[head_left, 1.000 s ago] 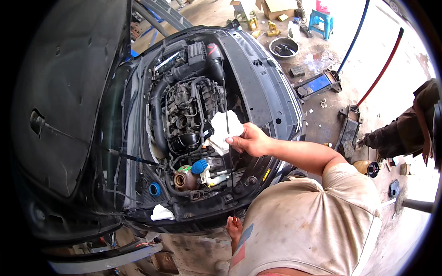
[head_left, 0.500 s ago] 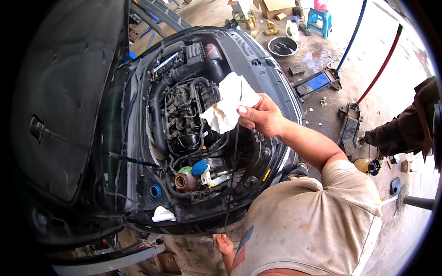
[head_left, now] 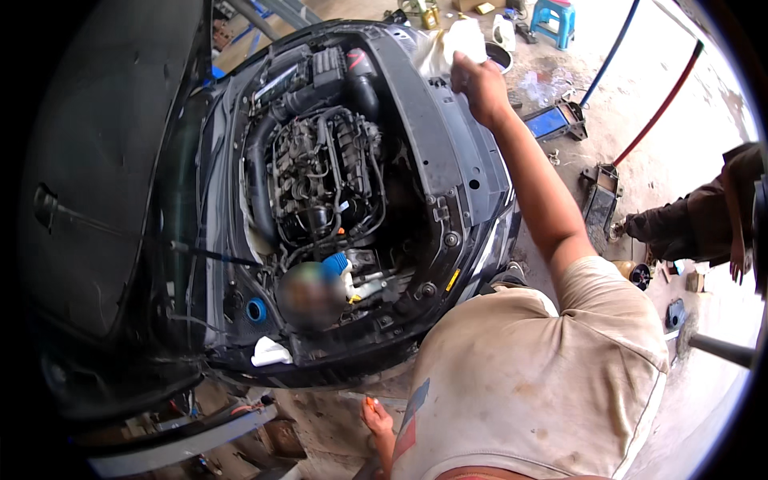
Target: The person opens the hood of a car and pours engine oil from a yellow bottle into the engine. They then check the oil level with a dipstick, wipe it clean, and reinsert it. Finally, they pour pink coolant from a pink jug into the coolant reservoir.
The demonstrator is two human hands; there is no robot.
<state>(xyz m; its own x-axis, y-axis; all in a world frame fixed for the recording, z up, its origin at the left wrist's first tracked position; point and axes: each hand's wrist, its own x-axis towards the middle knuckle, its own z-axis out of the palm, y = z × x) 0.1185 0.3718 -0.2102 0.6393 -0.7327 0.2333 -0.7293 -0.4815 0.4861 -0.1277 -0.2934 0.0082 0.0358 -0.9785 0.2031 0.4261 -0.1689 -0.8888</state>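
Observation:
My right hand (head_left: 483,90), arm stretched far out past the car's front edge, is closed on a white wiping paper (head_left: 466,40). Low in the picture, beside the car's near side, my left hand (head_left: 376,418) pinches the orange end of a dipstick (head_left: 370,402). Its thin rod is hard to make out now. Between the hands lies the open engine bay, with the engine (head_left: 320,160) uncovered. A blue cap (head_left: 334,264) sits in the bay near a blurred round patch that hides what is under it.
The raised hood (head_left: 104,160) fills the left. White crumpled paper (head_left: 272,352) lies on the near fender, by a blue ring (head_left: 256,310). Beyond the bumper are floor jacks (head_left: 552,124), a basin (head_left: 500,56) and a blue stool (head_left: 554,22). Another person (head_left: 692,228) is at right.
My right hand has moved up and away with the paper, from over the engine to beyond the car's front edge. My left hand has shifted slightly left, still holding the dipstick.

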